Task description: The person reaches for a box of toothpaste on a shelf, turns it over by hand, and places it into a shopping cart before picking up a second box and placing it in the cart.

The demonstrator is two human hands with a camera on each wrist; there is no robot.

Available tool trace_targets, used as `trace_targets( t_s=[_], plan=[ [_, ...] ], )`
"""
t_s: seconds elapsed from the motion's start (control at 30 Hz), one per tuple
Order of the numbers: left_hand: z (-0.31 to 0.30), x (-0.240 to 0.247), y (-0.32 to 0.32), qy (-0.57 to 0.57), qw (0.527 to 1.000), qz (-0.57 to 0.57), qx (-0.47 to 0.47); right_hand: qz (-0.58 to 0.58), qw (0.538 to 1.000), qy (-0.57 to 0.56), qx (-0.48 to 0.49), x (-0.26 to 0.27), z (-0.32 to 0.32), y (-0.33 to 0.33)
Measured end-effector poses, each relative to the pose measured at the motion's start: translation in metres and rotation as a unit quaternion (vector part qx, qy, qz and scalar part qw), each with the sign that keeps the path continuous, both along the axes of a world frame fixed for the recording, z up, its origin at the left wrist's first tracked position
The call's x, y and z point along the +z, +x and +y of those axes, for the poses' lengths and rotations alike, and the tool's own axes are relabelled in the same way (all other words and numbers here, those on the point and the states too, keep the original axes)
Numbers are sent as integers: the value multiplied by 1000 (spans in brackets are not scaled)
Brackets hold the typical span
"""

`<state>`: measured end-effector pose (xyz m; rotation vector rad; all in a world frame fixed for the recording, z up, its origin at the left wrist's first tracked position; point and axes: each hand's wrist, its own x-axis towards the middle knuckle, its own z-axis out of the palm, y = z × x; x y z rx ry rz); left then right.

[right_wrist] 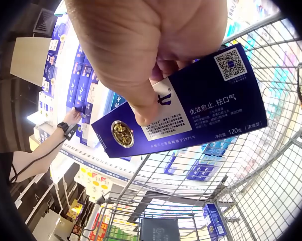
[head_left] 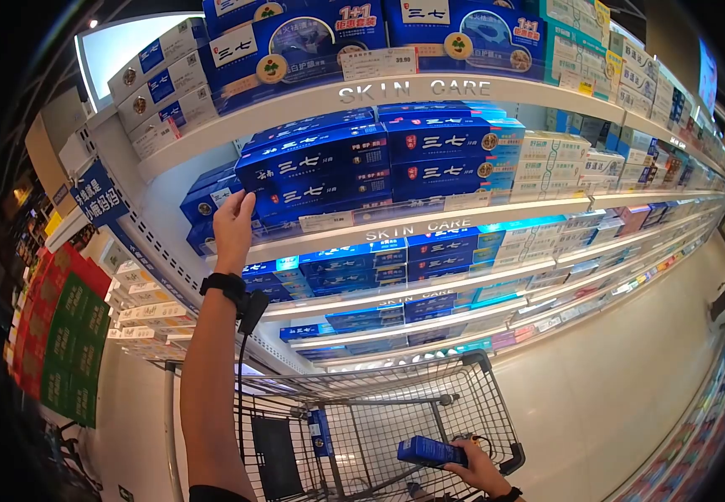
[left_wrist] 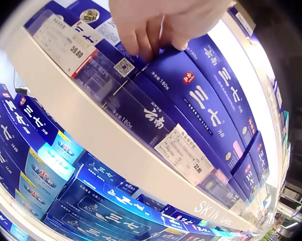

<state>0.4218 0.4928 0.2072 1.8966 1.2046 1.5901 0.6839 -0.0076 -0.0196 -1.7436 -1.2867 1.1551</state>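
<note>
Up at the shelf, my left hand [head_left: 234,227] has its fingers curled at the end of a blue toothpaste box [head_left: 305,194] in a stack. Seen from the left wrist, the thumb and fingers [left_wrist: 178,36] pinch the top edge of that toothpaste box [left_wrist: 191,95], which stands behind a clear shelf lip with a price tag [left_wrist: 185,154]. Low over the shopping cart, my right hand [head_left: 481,470] grips another blue toothpaste box [head_left: 432,452]. Its printed side with a QR code faces the right wrist view, the thumb [right_wrist: 143,108] pressed on its pale panel.
The wire shopping cart [head_left: 379,386] stands below the shelves, with a blue box [head_left: 320,432] inside. Shelf edges marked SKIN CARE [head_left: 417,228] run off to the right, stacked with more boxes. Red and green cartons [head_left: 61,335] stand at the left, and a pale floor aisle [head_left: 605,376] lies right.
</note>
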Motion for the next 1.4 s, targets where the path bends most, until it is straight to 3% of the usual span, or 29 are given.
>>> trace_targets(
  t_s=[0.3, 0.4, 0.43, 0.67, 0.9, 1.03, 1.13, 1.17, 1.3, 1.4],
  plan=[
    [4, -6, 5, 30, 999, -6, 39, 17, 1000, 1, -11, -1, 1, 5],
    [-1, -4, 9, 36, 998, 2, 42, -15, 1000, 14, 14, -4, 2, 7],
    [-4, -4, 8, 36, 998, 6, 45, -63, 995, 79, -1, -13, -3, 2],
    [-18, 4, 13, 16, 1000, -18, -13, -112, 988, 107, 3, -29, 0, 0],
    [-23, 6, 10, -17, 999, -20, -24, -56, 995, 84, 3, -19, 6, -8],
    [-22, 9, 1, 35, 997, -60, -27, -80, 996, 45, 19, -13, 9, -11],
    [17, 13, -9, 78, 990, -105, -43, -104, 992, 71, 29, -25, 4, -8],
    [21, 23, -9, 50, 992, -98, -55, -72, 996, 60, 10, -7, 5, -15],
    [31, 36, -7, 126, 986, 98, 48, -114, 993, 20, 14, -20, -4, -9],
    [35, 34, -11, 66, 979, 182, 68, -98, 995, 19, 9, -13, -9, -10]
  ],
)
